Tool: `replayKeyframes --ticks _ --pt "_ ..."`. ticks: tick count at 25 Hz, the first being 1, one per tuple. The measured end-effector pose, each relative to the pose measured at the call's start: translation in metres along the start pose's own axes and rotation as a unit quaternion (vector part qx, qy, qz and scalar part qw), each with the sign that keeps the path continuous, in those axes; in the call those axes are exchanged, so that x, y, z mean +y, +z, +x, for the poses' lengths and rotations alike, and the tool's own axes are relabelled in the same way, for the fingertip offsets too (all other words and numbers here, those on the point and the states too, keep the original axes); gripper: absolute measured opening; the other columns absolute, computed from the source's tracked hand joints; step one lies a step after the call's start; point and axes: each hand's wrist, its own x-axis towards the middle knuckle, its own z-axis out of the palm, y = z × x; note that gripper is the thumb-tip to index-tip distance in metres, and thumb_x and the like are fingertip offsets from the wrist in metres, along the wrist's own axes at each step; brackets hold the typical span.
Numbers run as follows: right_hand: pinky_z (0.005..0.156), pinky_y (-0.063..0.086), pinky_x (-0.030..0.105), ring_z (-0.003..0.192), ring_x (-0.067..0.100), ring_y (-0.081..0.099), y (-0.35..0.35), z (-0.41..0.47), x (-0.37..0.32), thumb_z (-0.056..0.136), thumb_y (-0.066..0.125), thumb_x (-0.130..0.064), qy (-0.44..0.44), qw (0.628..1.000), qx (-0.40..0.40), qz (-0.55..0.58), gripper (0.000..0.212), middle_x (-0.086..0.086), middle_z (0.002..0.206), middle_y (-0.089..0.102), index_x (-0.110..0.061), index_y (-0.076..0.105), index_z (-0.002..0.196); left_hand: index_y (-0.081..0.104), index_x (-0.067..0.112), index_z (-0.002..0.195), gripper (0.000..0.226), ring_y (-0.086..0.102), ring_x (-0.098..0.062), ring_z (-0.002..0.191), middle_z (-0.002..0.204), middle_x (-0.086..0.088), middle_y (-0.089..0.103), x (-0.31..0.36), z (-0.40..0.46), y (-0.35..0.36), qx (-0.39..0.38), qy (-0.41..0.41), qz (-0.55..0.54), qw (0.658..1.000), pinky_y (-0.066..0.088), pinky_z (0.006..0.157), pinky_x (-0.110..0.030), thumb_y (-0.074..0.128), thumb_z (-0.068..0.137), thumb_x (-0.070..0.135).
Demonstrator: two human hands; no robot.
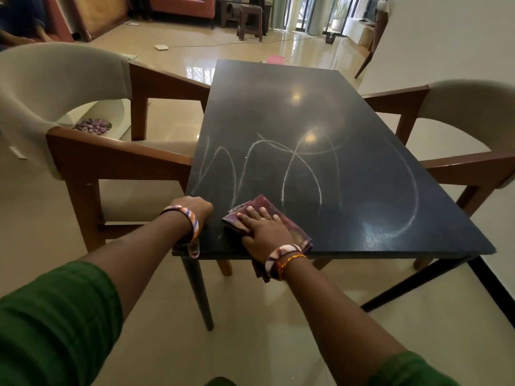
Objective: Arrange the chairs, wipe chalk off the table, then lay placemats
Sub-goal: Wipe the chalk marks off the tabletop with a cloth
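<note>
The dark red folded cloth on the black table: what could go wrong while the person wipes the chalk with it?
1. The dark red folded cloth lies at the near edge of the black table, partly hanging over; it may slip off.
2. The white chalk lines spread far across; a dry cloth may only smear them.
3. The left hand rests on the table's corner near faint chalk and may smudge it.

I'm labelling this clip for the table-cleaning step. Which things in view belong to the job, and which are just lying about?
Job: maroon cloth under right hand; chalk scribbles; black table; left hand on its edge; two armchairs.

Lying about: brown stool; white device on floor; pink item.
</note>
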Motion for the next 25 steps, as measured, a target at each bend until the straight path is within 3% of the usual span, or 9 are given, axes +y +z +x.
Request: replayKeyframes --ticks 2,4,7,10,13,15,17,21,25 --pt "0.119 0.009 0.040 0.145 0.017 0.012 -0.009 -0.002 0.021 0.096 0.041 -0.018 0.031 0.999 0.027 0.025 0.053 -0.009 0.156 0.019 -0.035 0.031 0.144 0.054 0.015 0.106 0.048 0.056 -0.016 0.085 0.092 0.000 0.055 -0.005 -0.001 0.005 0.002 0.000 -0.018 1.000 0.051 0.082 -0.029 0.080 0.067 0.027" --pt "0.116 0.020 0.040 0.141 0.023 0.027 -0.022 -0.012 0.070 0.092 0.040 -0.010 0.136 0.987 0.068 0.052 0.056 -0.002 0.154 0.028 -0.036 0.037 0.142 0.057 0.016 0.105 0.047 0.059 -0.016 0.084 0.092 0.000 0.058 -0.012 -0.002 0.012 0.003 0.003 -0.039 0.999 0.053 0.081 -0.030 0.080 0.066 0.030" --pt "0.109 0.032 0.040 0.129 0.035 0.042 -0.051 -0.036 0.143 0.095 0.038 -0.013 0.294 0.950 0.093 0.049 0.049 0.012 0.145 0.041 -0.031 0.042 0.140 0.058 0.018 0.104 0.048 0.060 -0.017 0.087 0.096 -0.001 0.060 -0.019 -0.001 0.019 0.007 0.010 -0.060 0.998 0.053 0.081 -0.031 0.080 0.065 0.034" --pt "0.105 0.036 0.039 0.125 0.035 0.047 -0.059 -0.034 0.140 0.100 0.033 -0.017 0.342 0.933 0.109 0.011 0.039 0.015 0.139 0.047 -0.020 0.048 0.136 0.056 0.019 0.094 0.041 0.060 -0.017 0.084 0.090 0.000 0.059 -0.020 0.002 0.018 0.008 0.018 -0.056 0.998 0.053 0.078 -0.029 0.081 0.064 0.034" --pt "0.106 0.035 0.039 0.129 0.032 0.042 -0.037 -0.006 0.065 0.101 0.034 -0.019 0.237 0.969 0.067 0.006 0.039 0.013 0.143 0.043 -0.022 0.045 0.138 0.047 0.024 0.079 0.039 0.058 -0.015 0.078 0.078 0.005 0.052 -0.016 0.003 0.013 0.009 0.018 -0.038 0.999 0.052 0.073 -0.026 0.082 0.063 0.033" --pt "0.110 0.029 0.045 0.135 0.029 0.035 -0.017 0.000 0.003 0.100 0.038 -0.021 0.083 0.996 0.036 -0.026 0.039 0.007 0.149 0.035 -0.025 0.043 0.139 0.049 0.023 0.082 0.040 0.058 -0.015 0.079 0.080 0.004 0.053 -0.014 0.004 0.010 0.004 0.013 -0.034 0.999 0.052 0.074 -0.026 0.082 0.063 0.034" --pt "0.112 0.027 0.049 0.138 0.028 0.030 -0.009 0.003 -0.015 0.098 0.043 -0.021 0.008 0.999 0.008 -0.038 0.043 0.003 0.152 0.030 -0.028 0.040 0.140 0.055 0.020 0.091 0.042 0.059 -0.016 0.081 0.086 0.002 0.057 -0.014 0.004 0.011 0.001 0.007 -0.034 0.999 0.053 0.076 -0.027 0.082 0.063 0.035" --pt "0.106 0.037 0.041 0.127 0.033 0.045 -0.033 -0.002 0.070 0.099 0.039 -0.029 0.173 0.982 0.077 -0.018 0.040 0.010 0.144 0.042 -0.035 0.042 0.138 0.058 0.018 0.109 0.052 0.059 -0.016 0.087 0.096 0.001 0.059 -0.021 0.002 0.020 0.009 0.012 -0.055 0.998 0.053 0.080 -0.029 0.080 0.065 0.037" --pt "0.103 0.037 0.037 0.125 0.035 0.047 -0.064 -0.020 0.155 0.094 0.051 -0.017 0.350 0.931 0.100 -0.023 0.038 0.019 0.138 0.048 -0.015 0.052 0.132 0.055 0.020 0.115 0.061 0.057 -0.018 0.094 0.105 0.000 0.059 -0.027 0.000 0.024 0.027 0.018 -0.064 0.997 0.052 0.083 -0.031 0.080 0.063 0.041"
